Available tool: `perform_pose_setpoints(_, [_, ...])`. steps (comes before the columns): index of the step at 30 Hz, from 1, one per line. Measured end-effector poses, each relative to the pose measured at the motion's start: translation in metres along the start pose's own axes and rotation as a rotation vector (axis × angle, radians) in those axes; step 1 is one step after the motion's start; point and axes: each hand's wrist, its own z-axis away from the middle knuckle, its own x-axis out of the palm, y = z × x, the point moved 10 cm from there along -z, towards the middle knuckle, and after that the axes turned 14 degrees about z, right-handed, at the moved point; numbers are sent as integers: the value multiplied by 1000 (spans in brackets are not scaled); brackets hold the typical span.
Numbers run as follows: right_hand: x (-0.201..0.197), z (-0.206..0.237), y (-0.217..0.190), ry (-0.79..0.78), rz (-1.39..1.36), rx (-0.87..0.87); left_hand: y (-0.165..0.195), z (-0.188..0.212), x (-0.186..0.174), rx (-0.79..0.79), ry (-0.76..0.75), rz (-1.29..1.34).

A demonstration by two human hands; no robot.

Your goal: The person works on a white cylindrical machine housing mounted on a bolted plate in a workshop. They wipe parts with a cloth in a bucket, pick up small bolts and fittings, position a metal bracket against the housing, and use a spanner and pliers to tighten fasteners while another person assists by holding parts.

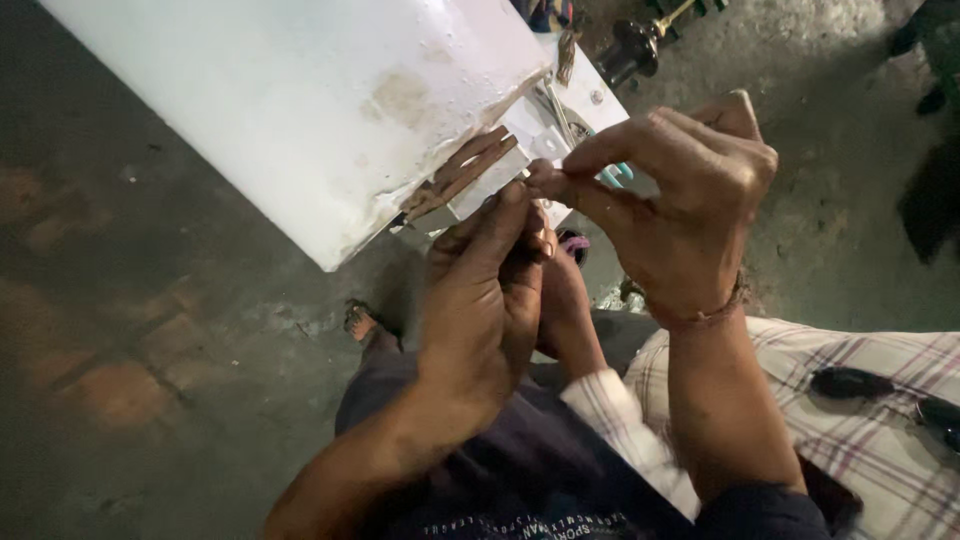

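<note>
A large white metal panel tilts across the upper left. At its lower corner, brown copper tubes run beside a pale metal strip and a white bracket plate. My left hand reaches up from below, its fingertips gripping the strip just under the tubes. My right hand comes in from the right, thumb and forefinger pinched on the strip's end, touching my left fingertips. Another person's hand in a checked sleeve lies behind my left hand, mostly hidden.
A dark cylindrical part with a brass rod lies on the concrete floor behind the panel. A sandalled foot shows below the panel. Dark glasses hang on a checked shirt at the right. Dark shapes sit far right.
</note>
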Motion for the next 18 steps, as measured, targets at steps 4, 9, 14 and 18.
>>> perform_pose_setpoints(4, [-2,11,19,87,-161,82,-6,0,-16,-110,253,53])
perform_pose_setpoints(9, [-7,37,70,261,-297,394,-5,-5,-9,-27,113,60])
perform_pose_setpoints(14, [-20,55,95,399,-399,510,-13,-5,-3,-12,14,-134])
perform_pose_setpoints(18, [-20,64,104,431,-472,570,-17,-1,-6,-92,68,-117])
